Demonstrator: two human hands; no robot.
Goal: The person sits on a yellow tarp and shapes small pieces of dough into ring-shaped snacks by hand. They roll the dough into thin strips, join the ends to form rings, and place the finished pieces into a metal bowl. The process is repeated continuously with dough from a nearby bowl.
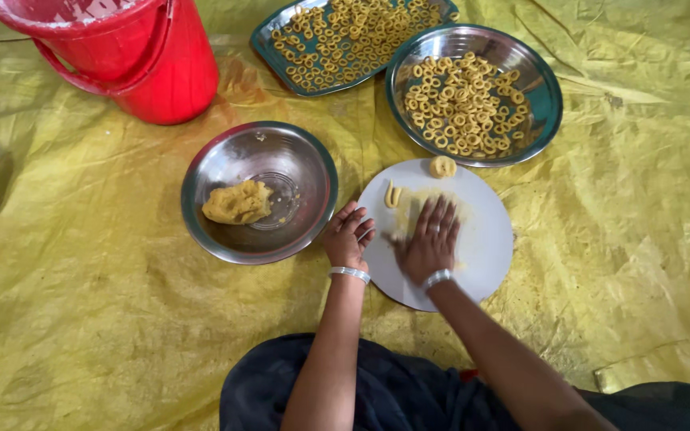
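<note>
My right hand (430, 239) lies flat, palm down, fingers spread, on a round white board (485, 239); whatever is under the palm is hidden. A small yellow dough ball (442, 166) and a short bent dough strip (393, 194) sit near the board's far edge. My left hand (347, 235), fingers loosely curled, rests at the board's left rim and holds nothing that I can see. To its left stands a steel bowl (281, 152) containing a lump of yellow dough (237, 202).
A round steel plate (543, 88) and a steel tray (269, 36) at the back hold several small dough rings. A red plastic bucket (133, 56) stands at the back left. A yellow plastic sheet (81, 279) covers the floor.
</note>
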